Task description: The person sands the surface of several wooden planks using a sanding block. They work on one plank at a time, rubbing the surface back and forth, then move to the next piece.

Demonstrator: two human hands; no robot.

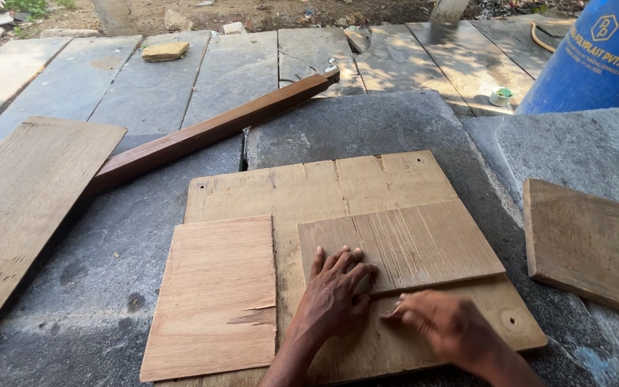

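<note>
Left hand (334,294) lies flat, fingers (344,264) spread, pressing on the near left corner of a small grained panel (424,244); nothing gripped. Right hand (442,322) is blurred, just beside the panel's near edge, fingers curled loosely with the tips at that edge; whether they pinch anything I cannot tell, possibly a small tool. The panel rests on a larger ply board (324,190) with small holes near its corners. A second, reddish ply piece (216,297) lies on the board's left side, overhanging it, just beside the left forearm and apart from the panel. All sit on a rough grey stone slab (367,125) serving as worktop. A long dark wooden batten (213,132) runs diagonally behind the board, one end under a wide plank (19,208) at far left. Another board (589,244) lies at right, well apart. A blue drum (600,57) stands at top right, a small cup (501,95) near its base. A yellowish stone (165,51) lies on the paving behind.
</note>
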